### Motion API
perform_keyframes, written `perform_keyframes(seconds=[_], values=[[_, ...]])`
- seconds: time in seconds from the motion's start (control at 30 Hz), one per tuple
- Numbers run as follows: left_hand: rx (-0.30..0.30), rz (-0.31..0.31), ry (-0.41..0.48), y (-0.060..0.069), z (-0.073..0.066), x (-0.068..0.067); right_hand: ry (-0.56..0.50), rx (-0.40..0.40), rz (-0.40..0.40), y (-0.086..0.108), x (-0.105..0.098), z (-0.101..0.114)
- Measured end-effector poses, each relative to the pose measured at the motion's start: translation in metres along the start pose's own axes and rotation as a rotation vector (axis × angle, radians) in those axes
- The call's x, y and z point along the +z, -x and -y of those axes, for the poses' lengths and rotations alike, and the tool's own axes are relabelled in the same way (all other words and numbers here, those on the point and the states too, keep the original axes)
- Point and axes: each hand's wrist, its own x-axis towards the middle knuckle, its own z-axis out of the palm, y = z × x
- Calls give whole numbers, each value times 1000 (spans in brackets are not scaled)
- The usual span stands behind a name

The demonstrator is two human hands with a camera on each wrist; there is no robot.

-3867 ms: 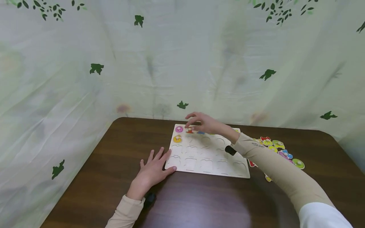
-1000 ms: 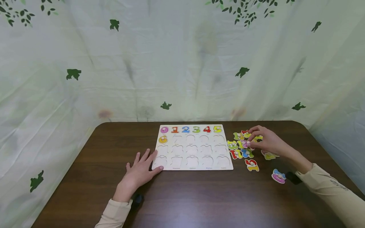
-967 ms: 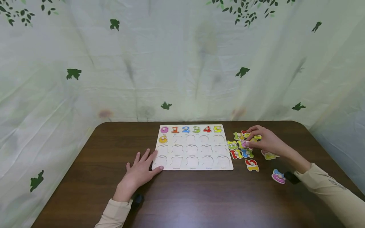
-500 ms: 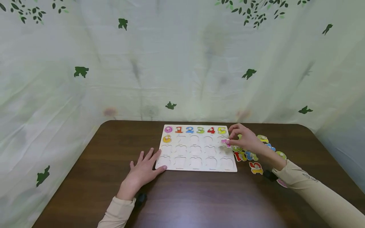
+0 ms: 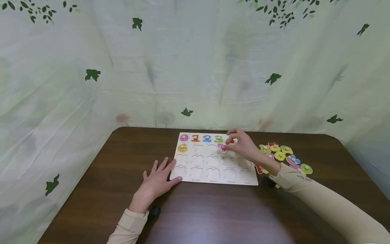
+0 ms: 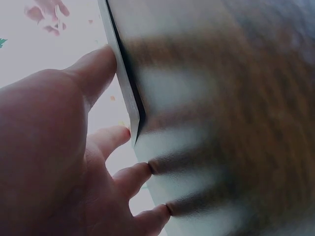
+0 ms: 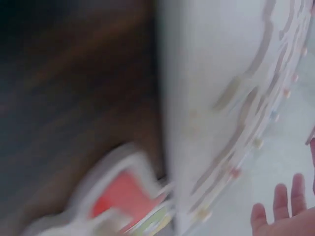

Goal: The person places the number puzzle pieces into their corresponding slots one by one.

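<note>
Carried leftward from the right part of the white board (image 5: 204,173) since 0.5 s earlier, the pink piece (image 5: 221,148) was held over the 2nd row from the top, near its middle; contact with the surface could not be told. Thumb and index finger of the right hand (image 5: 243,146) pinched it. Along the top row sat the pink 0 (image 5: 184,137), orange 1 (image 5: 195,138), blue 2 (image 5: 207,138) and green 3 (image 5: 218,139), with a red numeral (image 5: 232,140) partly hidden behind the fingers. An orange 6 (image 5: 182,148) occupied the 2nd row's left end. Shallow outlined recesses filled the rows below. At the board's lower left corner, the left hand (image 5: 156,182) lay with fingers straight and spread, its thumb touching the edge. Right of the board, loose pieces (image 5: 280,156) formed a cluster, a green piece (image 5: 306,168) at its outer side. Everything rested on a dark brown table (image 5: 225,210), behind which hung a pale curtain (image 5: 195,67) bearing green silhouettes.
</note>
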Motion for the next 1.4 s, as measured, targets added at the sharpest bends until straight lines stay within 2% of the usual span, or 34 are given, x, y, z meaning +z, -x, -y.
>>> perform_keyframes(seconds=[0.23,0.53,0.73,0.87,1.03,1.4], values=[[-1,-2,2,0,-1,0,-1,-20,11,-21,22,16],[-5,7,-1,-2,-3,3,131,19,92,-44,48,30],[0,8,-3,-2,-7,3,216,41,116,-55,65,29],[-3,7,-8,-2,-8,4,278,31,133,-59,68,33],[-6,4,-8,-2,-9,1,351,-21,149,-64,69,35],[-15,5,-10,-1,-3,0,397,-75,218,-67,72,45]])
